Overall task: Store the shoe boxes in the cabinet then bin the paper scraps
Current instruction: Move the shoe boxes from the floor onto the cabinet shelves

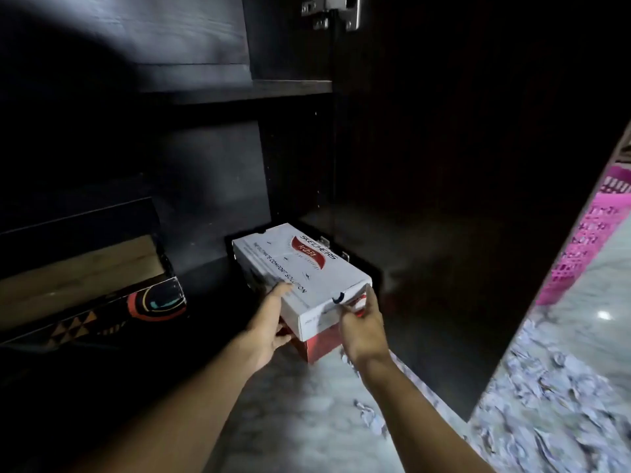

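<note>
Now partway into the lowest bay of the dark wooden cabinet (211,186), the white-lidded red cardboard shoe box (307,268) sits between both hands: left hand (273,322) flat along its side, right hand (362,322) pinching its near corner. Pushed unevenly, the lid may lift or catch.

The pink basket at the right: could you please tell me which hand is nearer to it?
Right. The right hand grips the near right corner of the shoe box, toward the pink basket; the left hand rests on the box's left side, farther away.
</note>
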A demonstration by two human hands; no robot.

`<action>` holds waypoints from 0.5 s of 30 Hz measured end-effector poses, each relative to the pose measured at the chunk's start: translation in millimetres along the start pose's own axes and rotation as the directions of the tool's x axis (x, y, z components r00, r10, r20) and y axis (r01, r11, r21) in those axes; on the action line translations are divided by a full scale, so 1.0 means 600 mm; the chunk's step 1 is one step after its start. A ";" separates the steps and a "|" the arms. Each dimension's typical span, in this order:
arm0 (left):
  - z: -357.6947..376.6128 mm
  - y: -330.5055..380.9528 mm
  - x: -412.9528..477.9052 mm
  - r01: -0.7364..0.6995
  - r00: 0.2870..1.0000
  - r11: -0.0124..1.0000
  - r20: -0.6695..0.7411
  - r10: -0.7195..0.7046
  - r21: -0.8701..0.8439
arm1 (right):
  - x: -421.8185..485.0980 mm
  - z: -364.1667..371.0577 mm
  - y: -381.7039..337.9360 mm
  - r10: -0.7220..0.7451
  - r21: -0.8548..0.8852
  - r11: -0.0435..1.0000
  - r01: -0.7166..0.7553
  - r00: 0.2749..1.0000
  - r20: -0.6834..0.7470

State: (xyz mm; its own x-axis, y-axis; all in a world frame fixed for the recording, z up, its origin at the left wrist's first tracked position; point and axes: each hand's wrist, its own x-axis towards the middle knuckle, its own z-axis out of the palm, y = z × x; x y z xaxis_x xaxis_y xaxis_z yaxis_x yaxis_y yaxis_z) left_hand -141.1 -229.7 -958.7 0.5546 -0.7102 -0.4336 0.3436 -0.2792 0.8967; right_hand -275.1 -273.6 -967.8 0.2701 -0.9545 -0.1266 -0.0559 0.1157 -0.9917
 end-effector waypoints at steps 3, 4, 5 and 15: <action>-0.007 -0.013 0.019 -0.080 0.996 0.997 0.035 0.079 0.010 | 0.011 0.027 -0.003 0.077 -0.103 0.991 -0.084 0.994 -0.071; -0.012 -0.017 0.028 -0.114 0.993 0.992 0.026 0.113 0.048 | 0.017 0.038 -0.001 0.065 -0.107 0.991 -0.076 0.993 -0.101; -0.017 -0.020 0.039 -0.148 0.989 0.985 0.019 0.147 0.089 | 0.021 0.048 -0.001 0.053 -0.118 0.991 -0.068 0.991 -0.126; -0.054 0.040 0.137 -0.320 0.869 0.945 -0.378 0.319 0.063 | 0.053 0.159 -0.003 0.016 0.017 1.000 -0.018 0.996 0.092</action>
State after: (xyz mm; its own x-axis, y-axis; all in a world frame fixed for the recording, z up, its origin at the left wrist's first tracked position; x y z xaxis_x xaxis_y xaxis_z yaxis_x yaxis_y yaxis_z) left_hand -62.8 -274.2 -976.0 0.8783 -0.4616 -0.1242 0.0996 -0.0774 0.9920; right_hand -174.7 -277.9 -972.4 0.3563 -0.9232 -0.1443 -0.0445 0.1375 -0.9895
